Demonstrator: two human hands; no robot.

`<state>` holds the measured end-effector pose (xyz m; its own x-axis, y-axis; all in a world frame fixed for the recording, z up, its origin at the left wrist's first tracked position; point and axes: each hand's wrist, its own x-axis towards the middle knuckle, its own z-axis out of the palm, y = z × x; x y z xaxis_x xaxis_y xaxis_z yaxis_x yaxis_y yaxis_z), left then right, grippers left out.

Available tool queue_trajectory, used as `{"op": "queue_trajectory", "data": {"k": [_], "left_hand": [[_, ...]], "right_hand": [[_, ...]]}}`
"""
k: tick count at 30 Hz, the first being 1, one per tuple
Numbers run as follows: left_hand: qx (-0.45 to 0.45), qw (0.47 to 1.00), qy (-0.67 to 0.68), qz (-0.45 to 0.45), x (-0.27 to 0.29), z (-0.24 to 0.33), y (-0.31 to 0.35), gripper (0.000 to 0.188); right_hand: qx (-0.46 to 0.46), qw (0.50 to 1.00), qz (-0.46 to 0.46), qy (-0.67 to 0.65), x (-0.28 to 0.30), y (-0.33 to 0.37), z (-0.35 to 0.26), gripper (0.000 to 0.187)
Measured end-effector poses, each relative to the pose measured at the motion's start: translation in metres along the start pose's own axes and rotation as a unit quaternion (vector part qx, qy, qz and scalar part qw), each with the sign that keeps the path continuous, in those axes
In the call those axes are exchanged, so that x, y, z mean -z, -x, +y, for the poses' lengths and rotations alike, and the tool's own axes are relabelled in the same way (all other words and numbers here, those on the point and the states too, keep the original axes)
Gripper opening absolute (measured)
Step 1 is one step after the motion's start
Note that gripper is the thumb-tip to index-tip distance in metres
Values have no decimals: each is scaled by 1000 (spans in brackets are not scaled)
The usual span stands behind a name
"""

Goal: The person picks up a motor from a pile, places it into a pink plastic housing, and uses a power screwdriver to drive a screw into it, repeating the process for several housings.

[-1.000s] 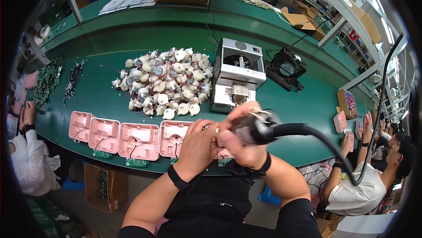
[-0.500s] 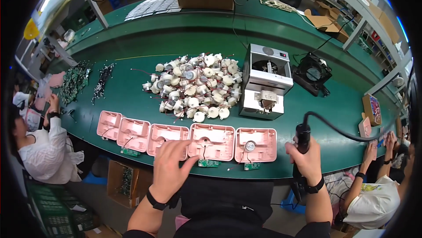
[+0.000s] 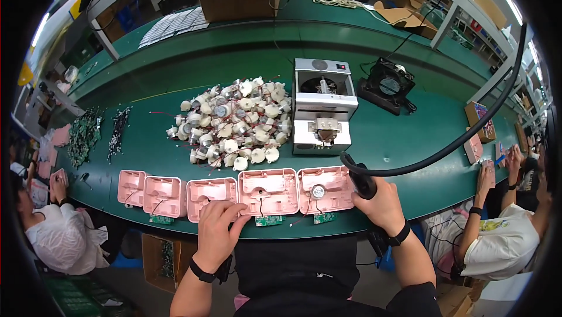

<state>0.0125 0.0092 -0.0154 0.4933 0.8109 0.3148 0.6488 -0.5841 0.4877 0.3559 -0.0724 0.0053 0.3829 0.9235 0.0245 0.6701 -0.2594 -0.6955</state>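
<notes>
My right hand (image 3: pixel 383 203) is wrapped round a black electric screwdriver (image 3: pixel 363 183), tilted beside the rightmost pink plastic housing (image 3: pixel 335 203). In that housing sits a round metal motor (image 3: pixel 317 192); the screwdriver's tip cannot be made out. My left hand (image 3: pixel 218 232) has its thumb and fingers closed at the near left corner of the adjacent pink housing (image 3: pixel 280 203), seemingly pinching its wall. Part of a third housing (image 3: pixel 202 193) is hidden by this hand. Two more housings (image 3: pixel 163 191) stand further left. Green circuit boards (image 3: pixel 269 221) hang on wires at the near side.
Behind the housings lies a heap of small white motors (image 3: pixel 234 121). Right of it stand a grey machine (image 3: pixel 323 106) and a black fan (image 3: pixel 387 86). The screwdriver's thick cable (image 3: pixel 453 144) arcs across the right side. Co-workers sit left (image 3: pixel 61 232) and right (image 3: pixel 497 229).
My right hand and the screwdriver have moved left, close to the rightmost housing, and the screwdriver now tilts. My left hand's fingers have lowered and closed at the housing's corner. The whole view has shifted.
</notes>
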Motion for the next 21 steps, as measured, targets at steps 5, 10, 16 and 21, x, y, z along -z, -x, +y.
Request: {"op": "queue_trajectory", "data": {"k": [5, 10, 16, 21], "left_hand": [[-29, 999, 18, 3, -12, 13, -8, 24], [-19, 1000, -13, 10, -11, 28, -6, 29], [80, 983, -88, 140, 31, -13, 2, 35], [166, 932, -250, 203, 71, -83, 31, 33]], "right_hand": [[-15, 999, 31, 35, 15, -4, 10, 41], [-27, 993, 114, -5, 46, -25, 1, 29], [163, 906, 190, -341, 82, -29, -32, 25], [284, 790, 90, -536, 63, -58, -78, 22]]}}
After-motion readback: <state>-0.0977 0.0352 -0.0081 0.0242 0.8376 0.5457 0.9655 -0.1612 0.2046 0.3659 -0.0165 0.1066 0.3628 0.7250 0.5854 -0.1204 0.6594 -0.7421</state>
